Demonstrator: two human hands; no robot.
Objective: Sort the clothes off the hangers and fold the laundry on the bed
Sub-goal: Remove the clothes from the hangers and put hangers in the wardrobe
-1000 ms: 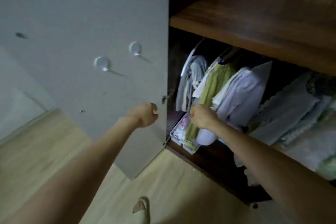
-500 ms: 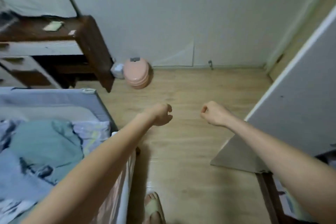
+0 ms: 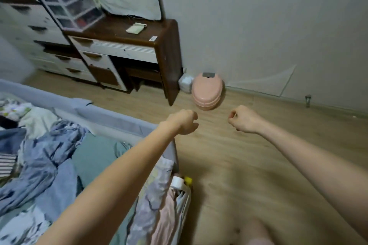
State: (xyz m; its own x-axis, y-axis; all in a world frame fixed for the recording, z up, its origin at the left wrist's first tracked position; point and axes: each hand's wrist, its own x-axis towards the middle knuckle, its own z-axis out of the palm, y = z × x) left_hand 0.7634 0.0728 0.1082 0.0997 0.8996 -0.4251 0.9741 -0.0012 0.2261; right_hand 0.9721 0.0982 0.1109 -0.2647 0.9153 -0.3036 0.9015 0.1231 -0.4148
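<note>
A person is holding both bare arms out over a pale wood-plank floor (image 3: 249,165) in a dim bedroom. The left hand (image 3: 184,122) is hanging above the corner of the bed, its fingers curled together into a loose fist that is gripping nothing. The right hand (image 3: 244,119) is floating well apart from it over the floor, fingers likewise drawn in tight to the palm and holding nothing.

The laundry is lying at lower left: a rumpled heap of blue, teal and white clothes (image 3: 51,157) is spreading across the bed, inside its grey padded rail (image 3: 111,119). A pink-and-lilac patterned cloth (image 3: 159,201) is draping over the rail's near edge. No hangers are showing in this view.

Beyond the hands, a round pink plastic lidded bin (image 3: 207,91) is sitting on the floor against the grey wall, just beside a dark brown wooden desk with white drawers (image 3: 139,45). A clear plastic drawer unit (image 3: 69,4) is standing on the desk's left end, and a small pale pouch (image 3: 136,28) is lying on the desktop.
</note>
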